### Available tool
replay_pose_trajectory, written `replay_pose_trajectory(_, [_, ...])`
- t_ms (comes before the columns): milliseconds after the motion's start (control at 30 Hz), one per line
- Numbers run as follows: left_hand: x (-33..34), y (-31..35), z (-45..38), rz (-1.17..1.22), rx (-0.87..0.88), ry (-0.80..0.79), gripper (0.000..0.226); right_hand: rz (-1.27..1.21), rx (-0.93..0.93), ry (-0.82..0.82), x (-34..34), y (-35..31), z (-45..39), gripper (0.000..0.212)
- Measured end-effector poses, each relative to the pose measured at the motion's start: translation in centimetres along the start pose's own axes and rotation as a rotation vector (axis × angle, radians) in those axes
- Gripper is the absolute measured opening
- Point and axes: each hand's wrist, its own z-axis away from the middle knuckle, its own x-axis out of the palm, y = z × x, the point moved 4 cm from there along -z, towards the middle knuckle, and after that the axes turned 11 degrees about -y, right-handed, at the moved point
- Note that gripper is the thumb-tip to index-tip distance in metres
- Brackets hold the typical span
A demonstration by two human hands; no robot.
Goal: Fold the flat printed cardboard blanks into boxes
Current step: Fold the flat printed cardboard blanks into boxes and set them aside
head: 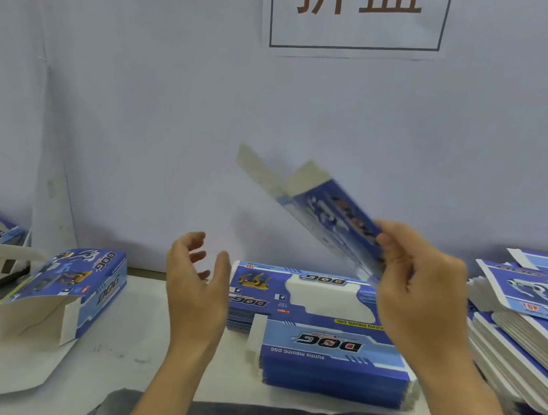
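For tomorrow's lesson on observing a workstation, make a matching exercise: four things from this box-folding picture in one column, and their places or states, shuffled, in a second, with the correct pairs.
Column 1
1. flat blank
2. left hand
3. folded box
4. paper sign

Column 2
A. stuck on the wall above the table
B. open, holding nothing
C. held up in the air by the right hand
D. lying on the table at the left, end flaps open

Pairs: 1-C, 2-B, 3-D, 4-A
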Motion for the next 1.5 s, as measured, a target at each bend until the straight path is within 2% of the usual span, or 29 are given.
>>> replay_pose_trajectory(100, [0.7,0.8,0.2,0.163,-0.098,-0.2,0.07,-0.134,-0.036,0.157,-2.1,-2.0,-0.7,0.022])
replay_pose_trajectory(133, [0.9,1.3,0.3,0.216,-0.094,-0.269,0.073,-0.184,-0.036,0.185,-2.6,-2.5,-0.9,0.021])
replay_pose_trajectory(233, [0.8,3.3,0.0,0.349,0.017,-0.393,0.047,-0.31,0.012,0.226,-3.1,-2.9,-1.3,0.019])
replay_pose_trajectory(367, [0.2,5.3,-0.1,0.418,0.105,-0.495,0.018,-0.38,0.196,0.142,-2.0,-1.5,-1.3,0.025])
replay_pose_trajectory(433, [0.0,5.4,-0.1,0.388,0.087,-0.501,0.014,-0.386,0.272,0.072,-1.5,-0.5,-1.1,0.028])
replay_pose_trajectory(500, [-0.1,4.9,-0.3,0.366,0.032,-0.506,0.023,-0.46,0.329,0.008,-1.1,0.2,-0.9,0.024])
replay_pose_trajectory(567, [0.0,4.5,-0.3,0.364,-0.021,-0.572,0.031,-0.657,0.377,-0.065,-0.4,0.5,-0.5,0.017])
replay_pose_trajectory(633, [0.1,4.2,-0.1,0.367,-0.05,-0.642,0.028,-0.819,0.422,-0.117,0.5,0.4,-0.1,0.011])
replay_pose_trajectory(700, [0.4,4.4,0.2,0.359,-0.042,-0.678,0.025,-0.797,0.424,-0.119,1.0,0.3,0.1,0.008])
replay_pose_trajectory(833, [1.3,4.6,0.6,0.264,-0.003,-0.655,0.057,-0.654,0.4,-0.086,1.3,0.6,0.1,0.014])
replay_pose_trajectory(933, [1.5,4.3,0.7,0.215,-0.004,-0.607,0.059,-0.632,0.396,-0.056,0.9,0.7,0.1,0.019])
replay_pose_trajectory(1000, [1.4,4.7,0.7,0.178,0.016,-0.501,0.068,-0.669,0.37,-0.035,0.6,0.5,0.1,0.022])
replay_pose_trajectory(1067, [0.9,5.6,0.6,0.065,0.117,-0.357,0.092,-0.664,0.309,-0.087,0.4,-0.3,-0.2,0.024])
replay_pose_trajectory(1133, [0.5,7.0,0.6,-0.077,0.25,-0.284,0.104,-0.647,0.229,-0.235,0.6,-1.4,-0.4,0.027])
replay_pose_trajectory(1200, [0.4,8.0,0.7,-0.155,0.323,-0.302,0.102,-0.671,0.155,-0.402,1.2,-2.6,-0.4,0.033])
replay_pose_trajectory(1267, [0.7,8.4,0.7,-0.16,0.312,-0.357,0.098,-0.658,0.095,-0.501,1.7,-3.7,-0.3,0.036])
replay_pose_trajectory(1367, [0.6,8.5,0.8,-0.087,0.3,-0.41,0.088,-0.61,0.054,-0.555,2.0,-4.3,-0.2,0.035])
replay_pose_trajectory(1500, [0.4,8.3,0.6,-0.142,0.3,-0.416,0.076,-0.597,0.055,-0.541,1.8,-3.7,-0.3,0.033])
